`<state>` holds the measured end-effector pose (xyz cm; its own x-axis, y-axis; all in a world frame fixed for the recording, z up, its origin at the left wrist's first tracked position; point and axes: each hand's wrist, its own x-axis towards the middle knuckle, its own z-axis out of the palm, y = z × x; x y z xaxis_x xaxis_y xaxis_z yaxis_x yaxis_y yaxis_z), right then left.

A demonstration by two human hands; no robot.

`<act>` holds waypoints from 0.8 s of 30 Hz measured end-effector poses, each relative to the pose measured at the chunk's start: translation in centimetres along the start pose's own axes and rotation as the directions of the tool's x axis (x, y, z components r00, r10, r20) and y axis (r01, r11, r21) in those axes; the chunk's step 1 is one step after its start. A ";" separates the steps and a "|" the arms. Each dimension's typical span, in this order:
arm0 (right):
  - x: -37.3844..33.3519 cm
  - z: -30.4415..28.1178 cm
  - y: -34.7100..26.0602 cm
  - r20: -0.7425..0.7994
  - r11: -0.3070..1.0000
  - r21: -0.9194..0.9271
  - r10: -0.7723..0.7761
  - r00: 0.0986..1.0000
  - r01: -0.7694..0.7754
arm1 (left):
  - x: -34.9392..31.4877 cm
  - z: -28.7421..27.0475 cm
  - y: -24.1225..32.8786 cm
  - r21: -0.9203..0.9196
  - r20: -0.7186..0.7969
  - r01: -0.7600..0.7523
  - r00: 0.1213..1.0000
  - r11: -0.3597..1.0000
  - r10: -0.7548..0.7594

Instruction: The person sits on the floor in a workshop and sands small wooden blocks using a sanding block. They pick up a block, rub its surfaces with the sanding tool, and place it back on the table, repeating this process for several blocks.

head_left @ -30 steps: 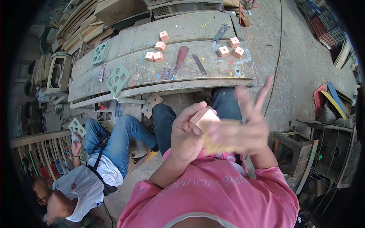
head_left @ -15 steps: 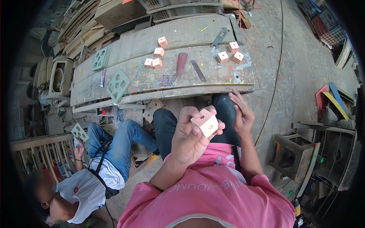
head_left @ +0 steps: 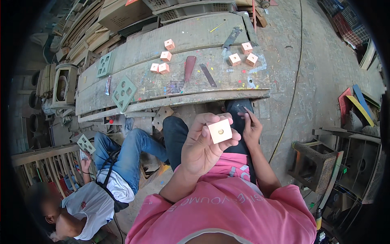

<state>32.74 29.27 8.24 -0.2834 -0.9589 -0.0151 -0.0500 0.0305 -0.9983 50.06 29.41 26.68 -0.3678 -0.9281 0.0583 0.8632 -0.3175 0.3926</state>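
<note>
A small pale wooden cube (head_left: 218, 137) with a round hole in its face is gripped between the thumb and fingers of my left hand (head_left: 199, 148), raised in front of my lap. My right hand (head_left: 252, 128) hangs beside my right knee, its index finger stretched and the others partly bent. I see nothing in it. Ahead, on the workbench (head_left: 142, 44), lie several similar cubes: one group at the middle left, including this cube (head_left: 165, 56), and another at the right, including this cube (head_left: 235, 59). Between the groups lie a dark red tapered piece (head_left: 189, 68) and a flat dark metal strip (head_left: 208, 75).
Green plates with cut-out shapes, such as this plate (head_left: 124, 93), lie on the bench's left. A flat metal tool (head_left: 232, 38) lies at its far right. A co-worker (head_left: 93, 195) sits at my left, holding a similar plate (head_left: 86, 143). A wooden stool frame (head_left: 313, 166) stands at my right.
The cube in my left hand has turned, so one holed face now points up at me. My right hand has dropped slightly leftward and its fingers have bent. My view has shifted a little.
</note>
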 end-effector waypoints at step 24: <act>-0.3 -0.3 -20.3 0.435 0.651 -0.133 -0.639 0.634 0.747 | -2.4 1.5 -0.6 0.467 -0.236 -0.027 0.959 0.884 0.154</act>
<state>33.59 29.04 28.54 0.2683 -0.7504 0.6041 -0.3715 -0.6592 -0.6538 49.94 32.16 27.71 -0.1384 -0.9853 -0.1005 0.6108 -0.1648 0.7745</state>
